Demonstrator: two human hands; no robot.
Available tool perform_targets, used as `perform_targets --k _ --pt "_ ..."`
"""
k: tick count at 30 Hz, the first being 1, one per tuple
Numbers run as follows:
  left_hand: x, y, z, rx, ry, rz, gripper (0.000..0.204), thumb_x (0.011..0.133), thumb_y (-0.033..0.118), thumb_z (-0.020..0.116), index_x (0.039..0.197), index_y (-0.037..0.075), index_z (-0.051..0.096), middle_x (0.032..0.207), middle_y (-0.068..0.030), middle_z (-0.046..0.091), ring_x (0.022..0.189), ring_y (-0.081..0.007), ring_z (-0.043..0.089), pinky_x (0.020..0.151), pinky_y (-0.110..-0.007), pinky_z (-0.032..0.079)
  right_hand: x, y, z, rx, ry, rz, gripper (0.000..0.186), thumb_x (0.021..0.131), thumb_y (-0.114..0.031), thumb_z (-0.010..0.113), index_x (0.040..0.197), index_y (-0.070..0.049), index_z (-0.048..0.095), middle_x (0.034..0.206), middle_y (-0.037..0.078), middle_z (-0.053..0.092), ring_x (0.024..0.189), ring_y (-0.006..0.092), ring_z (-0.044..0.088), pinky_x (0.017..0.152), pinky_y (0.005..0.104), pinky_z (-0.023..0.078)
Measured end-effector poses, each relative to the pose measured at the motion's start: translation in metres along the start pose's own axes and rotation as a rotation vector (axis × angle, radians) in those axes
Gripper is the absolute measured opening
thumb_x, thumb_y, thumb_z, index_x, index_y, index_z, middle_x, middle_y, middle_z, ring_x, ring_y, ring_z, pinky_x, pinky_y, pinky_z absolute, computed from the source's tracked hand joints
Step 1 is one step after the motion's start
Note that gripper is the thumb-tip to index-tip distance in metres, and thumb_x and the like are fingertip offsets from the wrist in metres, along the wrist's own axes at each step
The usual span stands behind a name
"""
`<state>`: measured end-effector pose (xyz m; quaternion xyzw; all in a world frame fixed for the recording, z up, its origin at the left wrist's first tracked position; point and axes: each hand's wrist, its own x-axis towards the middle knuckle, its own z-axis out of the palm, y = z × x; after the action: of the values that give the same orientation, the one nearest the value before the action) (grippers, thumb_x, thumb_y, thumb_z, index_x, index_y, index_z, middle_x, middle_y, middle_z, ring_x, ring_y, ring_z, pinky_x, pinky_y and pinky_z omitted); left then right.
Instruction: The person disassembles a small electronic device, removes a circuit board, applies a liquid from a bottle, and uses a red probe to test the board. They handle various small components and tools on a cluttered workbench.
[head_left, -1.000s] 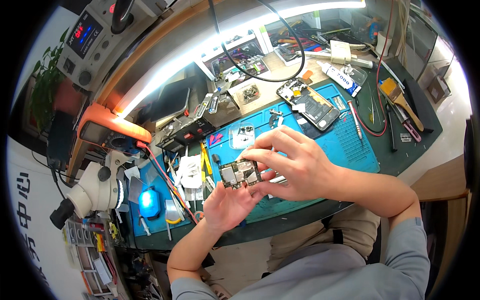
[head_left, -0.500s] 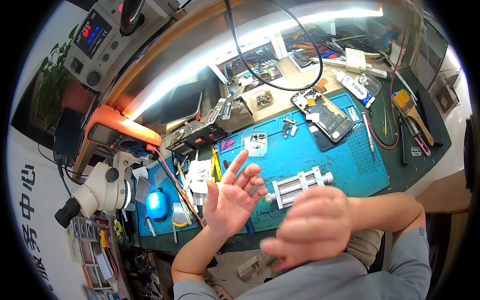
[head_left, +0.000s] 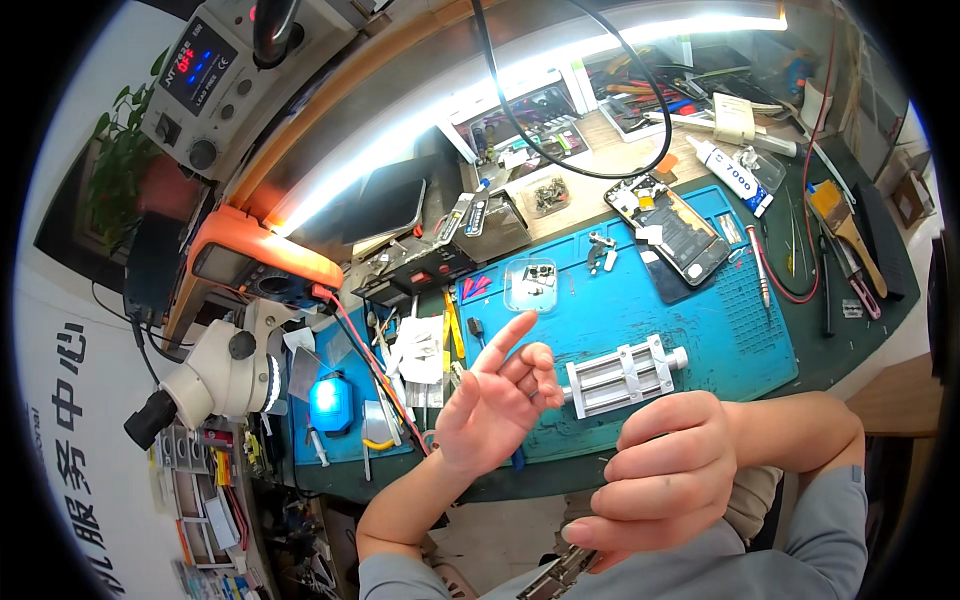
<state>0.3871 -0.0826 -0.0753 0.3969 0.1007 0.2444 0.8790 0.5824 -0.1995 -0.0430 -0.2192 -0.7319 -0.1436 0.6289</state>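
My left hand (head_left: pixel 492 422) is raised over the front of the blue work mat (head_left: pixel 720 345), palm up. Its index finger points out and the others curl loosely, with nothing held. My right hand (head_left: pixel 665 478) is closed round a narrow silver-and-dark metal part (head_left: pixel 560 575) that juts out below the thumb. The rest of that part is hidden by the fingers and the picture's rim. Just beyond my right hand, a silver clamp fixture (head_left: pixel 622 377) with two rails lies on the mat. An opened phone (head_left: pixel 672 228) with bared insides rests farther back.
A clear tray of small parts (head_left: pixel 531 285) sits on the mat, with a screwdriver (head_left: pixel 760 275) at its right side. A glue tube (head_left: pixel 735 178) and brush (head_left: pixel 845 235) lie far right. An orange multimeter (head_left: pixel 262 255) and microscope (head_left: pixel 215 370) stand left. A black cable loops overhead.
The scene has shifted slightly right in view. My right hand, blurred before, is now steadier, and the metal part in it shows more sharply. My left fingers are curled a little more.
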Motion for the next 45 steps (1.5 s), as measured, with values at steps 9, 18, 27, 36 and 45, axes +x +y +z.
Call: perform_targets --k 9,18,27,36,45 --pt "-0.009 -0.003 -0.005 0.056 -0.327 -0.327 0.139 0.058 0.079 0.086 0.154 -0.006 0.033 0.147 -0.0164 0.05 0.133 -0.0248 0.053 0.108 -0.037 0.043 -0.006 0.028 0.002 -0.233 -0.191 0.066 0.037 0.088 -0.038 0.076 0.115 -0.013 0.078 0.103 -0.001 0.06 0.089 0.0167 0.057 0.075 0.0317 0.051" --pt "-0.018 -0.005 -0.014 0.082 -0.196 -0.076 0.103 0.068 0.038 0.099 0.146 -0.001 0.045 0.143 -0.0167 0.052 0.133 -0.0268 0.053 0.115 -0.044 0.043 -0.013 0.04 0.007 -0.247 -0.216 0.05 0.04 0.082 -0.025 0.08 0.118 -0.008 0.076 0.108 0.003 0.062 0.092 0.02 0.059 0.076 0.0338 0.051" --pt "-0.023 0.025 0.024 1.774 -0.097 0.879 0.089 0.073 0.031 0.095 0.14 0.0 0.047 0.124 -0.0193 0.062 0.104 -0.0311 0.066 0.085 -0.042 0.058 -0.008 0.06 -0.004 -0.291 -0.027 0.432 0.068 0.073 0.008 0.059 0.141 0.002 0.053 0.123 0.021 0.06 0.104 0.0369 0.061 0.089 0.0449 0.052" --pt "-0.048 0.006 0.039 1.18 -0.327 1.022 0.102 0.061 0.008 0.099 0.144 0.007 0.039 0.124 -0.0221 0.064 0.1 -0.0324 0.07 0.08 -0.039 0.063 -0.008 0.057 0.003 -0.317 -0.118 0.343 0.058 0.074 0.008 0.06 0.131 0.0 0.063 0.111 0.014 0.065 0.088 0.0278 0.064 0.077 0.0368 0.055" --pt "-0.044 0.007 0.022 0.702 -0.62 1.014 0.08 0.083 0.018 0.084 0.152 0.01 0.045 0.126 -0.018 0.066 0.108 -0.0358 0.068 0.092 -0.042 0.06 -0.017 0.051 0.01 -0.235 -0.191 0.327 0.052 0.075 0.004 0.063 0.126 -0.002 0.067 0.103 0.01 0.068 0.079 0.0242 0.064 0.07 0.0353 0.055"
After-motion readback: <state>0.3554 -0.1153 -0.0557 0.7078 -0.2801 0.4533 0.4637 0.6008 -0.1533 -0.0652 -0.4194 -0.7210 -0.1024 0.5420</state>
